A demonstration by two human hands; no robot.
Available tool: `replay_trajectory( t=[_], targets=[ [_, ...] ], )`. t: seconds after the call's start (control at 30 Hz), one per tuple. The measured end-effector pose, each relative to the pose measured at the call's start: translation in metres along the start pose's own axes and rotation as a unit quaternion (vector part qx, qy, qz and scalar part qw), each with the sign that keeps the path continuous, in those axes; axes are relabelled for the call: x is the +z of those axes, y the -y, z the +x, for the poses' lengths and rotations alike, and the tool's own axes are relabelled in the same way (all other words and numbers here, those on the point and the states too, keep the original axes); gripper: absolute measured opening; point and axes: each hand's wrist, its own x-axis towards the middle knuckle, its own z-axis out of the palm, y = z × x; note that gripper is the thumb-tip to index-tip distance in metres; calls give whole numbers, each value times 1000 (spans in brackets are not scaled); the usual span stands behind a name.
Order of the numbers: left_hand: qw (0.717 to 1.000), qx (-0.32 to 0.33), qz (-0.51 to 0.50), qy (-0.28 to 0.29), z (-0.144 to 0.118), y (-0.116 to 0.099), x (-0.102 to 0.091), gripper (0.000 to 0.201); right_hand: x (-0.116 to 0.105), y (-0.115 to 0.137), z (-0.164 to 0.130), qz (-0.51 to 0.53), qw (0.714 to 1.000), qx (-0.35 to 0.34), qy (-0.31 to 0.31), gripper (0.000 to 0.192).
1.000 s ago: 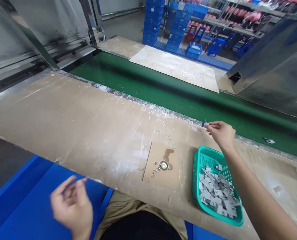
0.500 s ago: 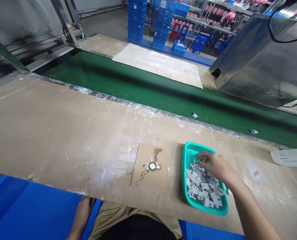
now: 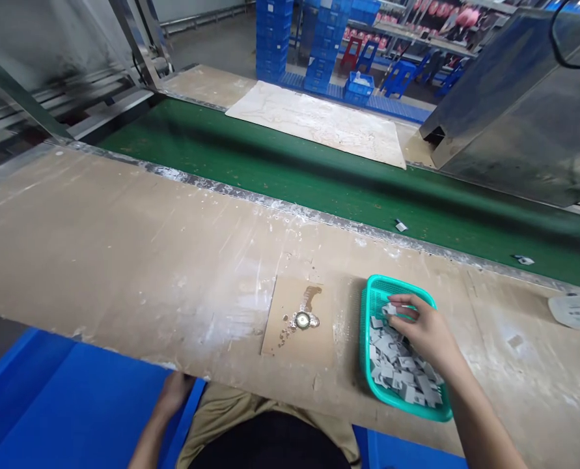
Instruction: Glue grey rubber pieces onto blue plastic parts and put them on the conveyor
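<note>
- Nearest my camera, the left hand [image 3: 174, 391] is at the near edge of the worktable [image 3: 172, 260], over a blue bin [image 3: 75, 397]. Its fingertips are hidden; I cannot tell whether they are wide, narrow or holding anything.
- The right hand [image 3: 427, 331] is over the green mesh basket [image 3: 401, 406], thumb and fingertips narrowed on one small grey piece [image 3: 390, 309], just above the pile of loose grey pieces [image 3: 397, 365], towards the basket's far end.
- I judge the piece light, stiff, probably moulded plastic, hard to damage but easily fumbled. Recommended hold: a fingertip pinch across opposite flat faces.
- Left of the basket, apart from it, a cardboard sheet [image 3: 294, 346] bears a rimmed disc [image 3: 303, 320] amid wet-looking stains.
- Beyond, two small parts [image 3: 401, 225] lie well apart on the green conveyor belt [image 3: 270, 163].
- Past the belt, I note a pale board [image 3: 319, 124] and stacked blue crates [image 3: 273, 39].
</note>
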Motion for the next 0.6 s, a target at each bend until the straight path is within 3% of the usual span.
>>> replay_trajectory(
  t=[0.17,0.37,0.43,0.6],
  targets=[
    [996,-48,-76,16,-16,-9,-10,25,-9,27,-17,182,979,30,84,33],
    [972,-106,-208,23,-48,-21,-34,40,10,63,-32,199,958,-9,206,28],
    [966,-114,-232,18,-57,-25,-42,43,25,74,-34,180,961,-50,204,29],
    [953,-101,-284,27,-73,-37,-48,46,63,89,-37,34,969,-210,124,23]
  ],
)
